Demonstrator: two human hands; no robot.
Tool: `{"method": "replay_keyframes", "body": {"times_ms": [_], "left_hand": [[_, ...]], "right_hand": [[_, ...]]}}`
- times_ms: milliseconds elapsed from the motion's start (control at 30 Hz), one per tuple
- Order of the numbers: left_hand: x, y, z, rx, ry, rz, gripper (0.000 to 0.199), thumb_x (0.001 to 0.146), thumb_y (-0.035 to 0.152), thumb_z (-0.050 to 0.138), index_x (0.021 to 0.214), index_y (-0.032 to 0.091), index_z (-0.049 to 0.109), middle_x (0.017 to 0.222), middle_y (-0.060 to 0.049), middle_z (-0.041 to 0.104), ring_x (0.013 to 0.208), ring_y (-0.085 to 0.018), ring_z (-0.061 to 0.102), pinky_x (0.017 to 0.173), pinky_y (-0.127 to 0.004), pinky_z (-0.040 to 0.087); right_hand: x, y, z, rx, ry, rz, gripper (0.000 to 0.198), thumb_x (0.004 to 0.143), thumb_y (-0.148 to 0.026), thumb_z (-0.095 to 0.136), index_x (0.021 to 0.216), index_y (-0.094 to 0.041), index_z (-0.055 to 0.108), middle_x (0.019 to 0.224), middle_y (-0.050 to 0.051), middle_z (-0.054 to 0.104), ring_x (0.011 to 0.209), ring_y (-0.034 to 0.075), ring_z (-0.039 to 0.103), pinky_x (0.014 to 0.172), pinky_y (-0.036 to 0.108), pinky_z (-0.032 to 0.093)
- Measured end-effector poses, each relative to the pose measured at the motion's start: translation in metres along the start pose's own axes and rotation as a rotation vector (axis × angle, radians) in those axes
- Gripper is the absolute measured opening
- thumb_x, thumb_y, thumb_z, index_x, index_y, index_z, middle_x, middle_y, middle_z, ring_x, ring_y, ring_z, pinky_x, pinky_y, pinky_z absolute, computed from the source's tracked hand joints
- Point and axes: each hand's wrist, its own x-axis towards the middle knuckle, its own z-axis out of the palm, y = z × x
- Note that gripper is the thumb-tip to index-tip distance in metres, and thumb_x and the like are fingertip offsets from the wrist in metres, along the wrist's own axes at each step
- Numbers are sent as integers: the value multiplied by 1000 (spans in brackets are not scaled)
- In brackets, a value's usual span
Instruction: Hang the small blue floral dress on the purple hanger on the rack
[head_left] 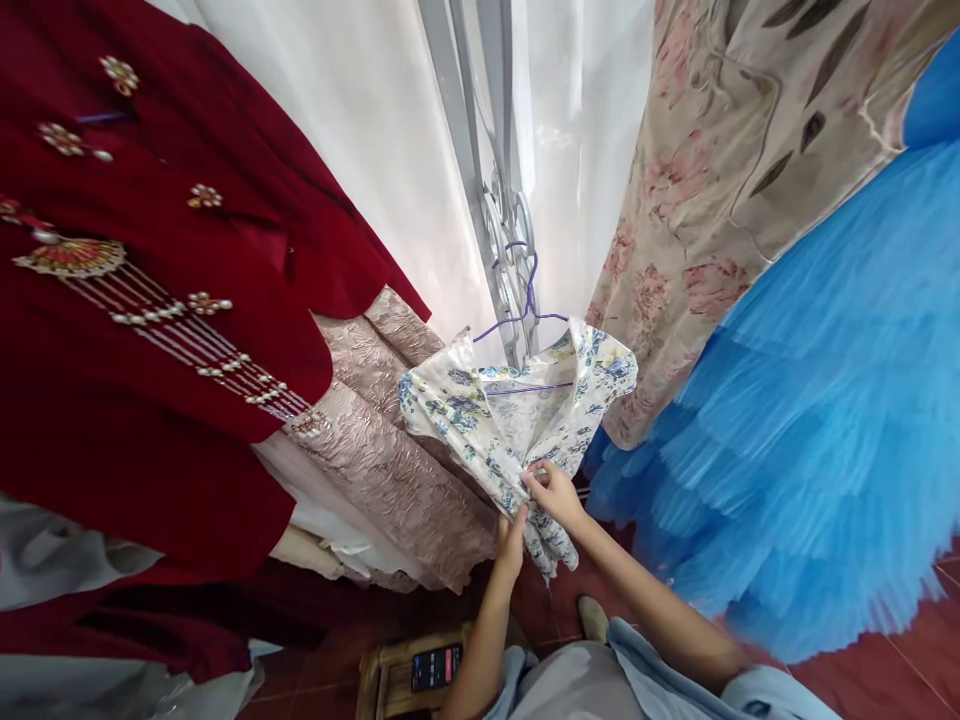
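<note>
A white dress with blue and yellow flowers [461, 400] hangs by its shoulders on a purple wire hanger [531, 290]. The hanger is hooked at a grey metal rack [480, 150] in the middle of the view. My right hand [553, 492] pinches the front edge of the dress just below the V-shaped neckline. Lower and to the left, my left hand [511, 540] is closed on the cloth at the dress's front, its fingers partly hidden by the fabric.
Left hang a dark red garment [247, 220] with beaded ornaments and a pink textured garment [397, 470]. Right are a beige floral dress [675, 230] and a blue ruffled tulle dress [787, 430]. White cloth [375, 110] hangs behind. A phone [436, 667] lies on a wooden stool [391, 668].
</note>
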Motion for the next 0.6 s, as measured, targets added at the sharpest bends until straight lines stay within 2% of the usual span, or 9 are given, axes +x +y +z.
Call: {"method": "replay_keyframes", "body": {"times_ms": [67, 133, 367, 500, 600], "left_hand": [[5, 11, 8, 181, -66, 90, 59, 68, 42, 81, 119, 17, 68, 131, -16, 68, 138, -33, 53, 120, -45, 37], [7, 13, 16, 260, -82, 140, 55, 71, 34, 78, 123, 17, 66, 127, -15, 70, 137, -32, 54, 120, -45, 36], [9, -11, 29, 381, -166, 222, 54, 78, 29, 68, 130, 18, 61, 130, -16, 68, 140, -31, 50, 123, -47, 32], [11, -25, 28, 374, -179, 230, 49, 80, 35, 67, 126, 17, 64, 127, -17, 69, 137, -31, 53, 120, -47, 36], [14, -36, 26, 344, -144, 248, 46, 78, 43, 70, 115, 16, 67, 123, -17, 71, 132, -34, 57, 118, -51, 38]], "right_hand": [[5, -7, -4, -104, 17, -28, 30, 91, -48, 55, 91, -19, 60, 62, 0, 66, 59, 18, 63, 58, 25, 41], [7, -14, -9, -207, -1, -15, 26, 93, -42, 54, 84, -18, 61, 68, 4, 69, 66, 19, 65, 62, 25, 40], [-4, -20, -28, -458, 12, 60, 21, 91, -37, 62, 90, -16, 66, 94, 11, 75, 86, 22, 67, 67, 27, 37], [-10, -5, -39, -426, -39, 59, 23, 90, -32, 60, 73, -16, 61, 79, 10, 73, 78, 21, 65, 64, 26, 36], [-19, 15, -43, -218, -73, 75, 25, 86, -29, 63, 65, -18, 55, 59, 3, 65, 60, 16, 59, 57, 24, 35]]}}
